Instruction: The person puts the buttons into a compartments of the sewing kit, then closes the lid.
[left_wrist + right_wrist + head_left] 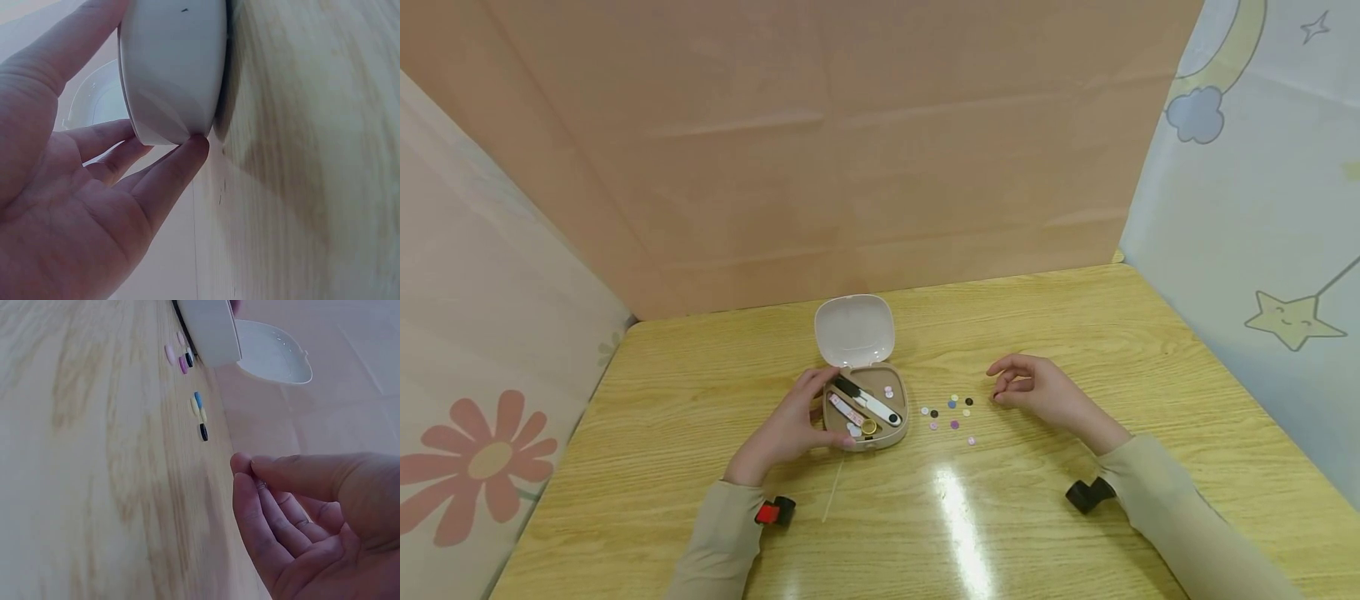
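Observation:
A white sewing kit case (904, 410) stands on the table with its lid (854, 330) up. My left hand (790, 421) grips its left side, thumb at the front edge, fingers at the back corner; in the left wrist view a fingertip meets the lower wall. Inside lie a black-and-white thread snipper (868, 402), a pink patterned strip (847, 410), a gold round piece (868, 427) and pale pink buttons (889, 392). To the right, my right hand (1033, 390) hovers above the table, thumb and index fingertips together on a small dark thing, mostly hidden.
Several loose buttons in purple (955, 425), blue (952, 404), black (969, 402) and pale colours lie between the case and the right hand. A thin pale strand (832, 492) lies in front of the case. Cloth panels (850, 167) border the wooden table (700, 367) at back and sides.

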A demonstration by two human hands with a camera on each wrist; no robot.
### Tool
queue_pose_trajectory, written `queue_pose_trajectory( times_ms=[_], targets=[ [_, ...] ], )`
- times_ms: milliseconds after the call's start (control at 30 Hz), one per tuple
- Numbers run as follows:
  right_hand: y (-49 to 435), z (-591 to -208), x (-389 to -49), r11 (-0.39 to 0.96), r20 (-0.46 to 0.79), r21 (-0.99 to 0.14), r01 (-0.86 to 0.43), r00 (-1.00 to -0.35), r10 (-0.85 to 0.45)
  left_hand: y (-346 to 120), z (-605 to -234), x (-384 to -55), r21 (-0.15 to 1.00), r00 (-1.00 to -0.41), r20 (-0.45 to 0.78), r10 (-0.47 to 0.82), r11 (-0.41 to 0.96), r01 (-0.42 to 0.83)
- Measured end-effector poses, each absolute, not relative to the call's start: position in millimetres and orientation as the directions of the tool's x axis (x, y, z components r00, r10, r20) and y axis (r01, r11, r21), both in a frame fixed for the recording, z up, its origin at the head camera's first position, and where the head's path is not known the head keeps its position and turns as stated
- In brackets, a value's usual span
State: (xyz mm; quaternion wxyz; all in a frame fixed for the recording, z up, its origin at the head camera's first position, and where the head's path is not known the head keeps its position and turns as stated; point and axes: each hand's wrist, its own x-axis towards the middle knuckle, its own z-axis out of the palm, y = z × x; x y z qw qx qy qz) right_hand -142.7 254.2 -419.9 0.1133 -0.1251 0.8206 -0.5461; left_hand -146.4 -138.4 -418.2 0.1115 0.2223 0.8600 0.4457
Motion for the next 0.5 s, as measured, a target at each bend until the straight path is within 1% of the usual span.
queue_pose_trajectory(
  times_ms=[500],
  targets=[
    [247.5,-415.3,-140.2,0.301,-0.035,-0.951,-0.069,-0.944,-0.328,-138.6,-417.6,-146.9,0.808,-0.875,0.004,0.484,0.514,0.288]
  ],
)
